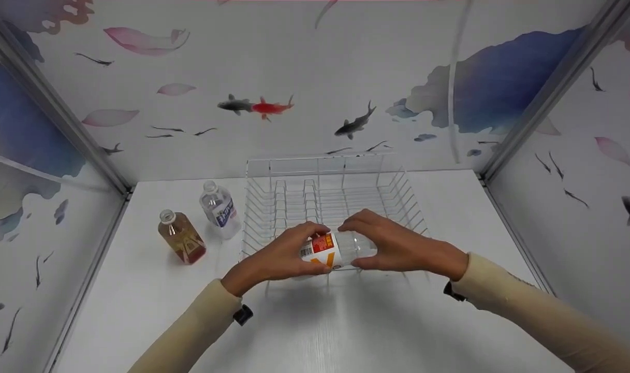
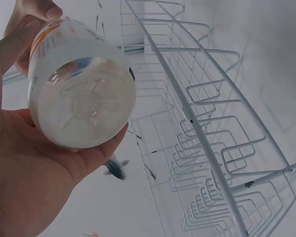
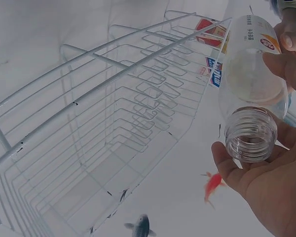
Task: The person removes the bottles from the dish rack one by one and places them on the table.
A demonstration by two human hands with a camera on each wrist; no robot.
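A clear plastic bottle with a white, red and orange label lies on its side in the air, above the near edge of a white wire dish rack. My left hand grips its labelled base end; the round bottom faces the left wrist camera. Around the shoulder and neck end, my right hand holds it between thumb and fingers. In the right wrist view the threaded bottle mouth shows without a cap. No liquid can be made out inside.
Left of the rack stand two uncapped bottles, one with brownish contents and a clear one with a blue-and-white label. White panels printed with fish and petals enclose the white table at the back and sides.
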